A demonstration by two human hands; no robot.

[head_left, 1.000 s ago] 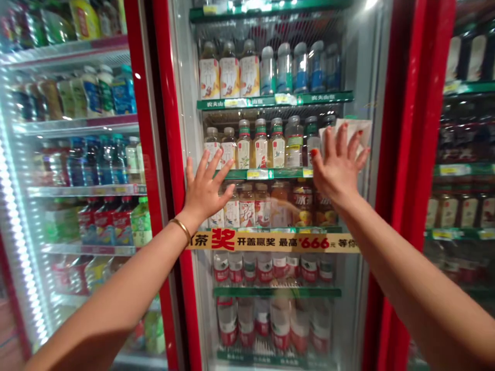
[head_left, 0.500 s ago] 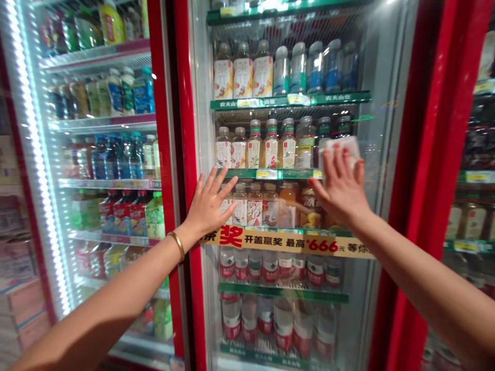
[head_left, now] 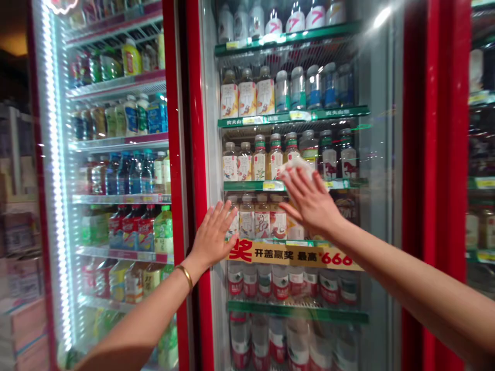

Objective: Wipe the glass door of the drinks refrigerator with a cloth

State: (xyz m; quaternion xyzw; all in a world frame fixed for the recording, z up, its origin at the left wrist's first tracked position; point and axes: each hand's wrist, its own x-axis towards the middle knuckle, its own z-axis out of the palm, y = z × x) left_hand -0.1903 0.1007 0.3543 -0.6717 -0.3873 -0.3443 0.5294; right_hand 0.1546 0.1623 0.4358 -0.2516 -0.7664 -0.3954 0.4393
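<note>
The right hand (head_left: 309,203), fingers spread flat, presses a white cloth (head_left: 296,165) against the fridge's glass door (head_left: 373,206). The left hand (head_left: 214,234), also open, braces beside the red frame (head_left: 195,154). This looks like mid-wipe; another stroke would need even, flat pressure.

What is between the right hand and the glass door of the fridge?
A white cloth, pressed flat under the right hand against the glass door, in the head view.

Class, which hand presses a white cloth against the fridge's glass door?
The right hand; a white cloth pokes out above it. The left hand lies bare on the glass door.
</note>
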